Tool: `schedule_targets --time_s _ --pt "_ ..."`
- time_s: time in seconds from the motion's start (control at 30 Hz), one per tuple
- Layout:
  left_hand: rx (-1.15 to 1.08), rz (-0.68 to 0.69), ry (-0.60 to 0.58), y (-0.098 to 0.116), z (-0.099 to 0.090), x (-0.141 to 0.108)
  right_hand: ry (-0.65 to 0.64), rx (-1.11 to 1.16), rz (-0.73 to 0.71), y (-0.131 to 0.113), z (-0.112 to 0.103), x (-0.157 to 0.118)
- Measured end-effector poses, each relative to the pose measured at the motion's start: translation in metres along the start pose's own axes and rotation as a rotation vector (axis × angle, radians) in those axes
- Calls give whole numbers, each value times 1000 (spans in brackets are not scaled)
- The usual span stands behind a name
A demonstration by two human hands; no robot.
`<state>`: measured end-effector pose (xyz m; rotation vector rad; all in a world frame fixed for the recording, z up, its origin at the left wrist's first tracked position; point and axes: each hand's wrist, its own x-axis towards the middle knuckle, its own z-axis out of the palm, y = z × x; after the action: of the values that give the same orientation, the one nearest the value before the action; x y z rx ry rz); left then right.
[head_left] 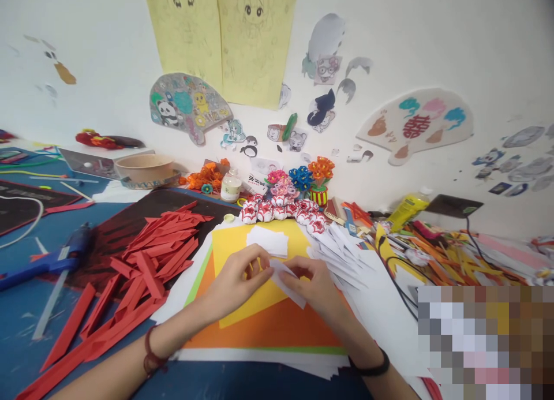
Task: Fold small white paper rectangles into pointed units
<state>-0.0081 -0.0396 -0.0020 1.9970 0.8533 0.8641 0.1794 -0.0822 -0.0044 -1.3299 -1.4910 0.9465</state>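
Many red folded strips (149, 273) lie in a loose heap toward the left edge of the desk (242, 382), just beside a blue glue gun (64, 258); the working paper is best kept well clear of both. Next comes the left hand (236, 281), its thumb and forefinger pinched together at the upper left end of a white slip (292, 286); a light pinch there should steady it without creasing. Behind, a small stack of white slips (266, 242) rests on the yellow sheet (229, 238), near enough to be nudged by a careless knuckle. The slip itself slants between the hands, above the layered sheets near the middle of the desk's front edge. The right hand (318, 281) has its thumb pressed on the slip, fingers behind; even pressure would keep the edges true. Further right, white pointed strips (341, 255) fan out.
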Motion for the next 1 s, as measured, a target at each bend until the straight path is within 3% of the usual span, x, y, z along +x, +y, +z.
schedule_targets --time_s 0.1,0.27,0.4,0.47,0.6,0.73,0.83,1.0 --pt "-168 -46 48 -6 3 1 7 111 30 1 -2 1" --pt "-529 -202 95 -2 6 4 156 330 141 6 0 3" --pt "-591 -246 72 5 7 3 -27 449 158 6 14 0" --pt "-614 -254 46 5 9 1 -11 432 157 4 20 -2" --pt "-556 -293 3 0 13 0 53 312 121 3 17 -2" --pt "-308 -213 -38 -3 11 -1 64 196 46 6 3 3" --pt "-193 -160 16 -4 11 -1 64 162 3 8 -2 5" --pt "-173 -195 71 -7 16 -2 72 232 61 4 6 3"
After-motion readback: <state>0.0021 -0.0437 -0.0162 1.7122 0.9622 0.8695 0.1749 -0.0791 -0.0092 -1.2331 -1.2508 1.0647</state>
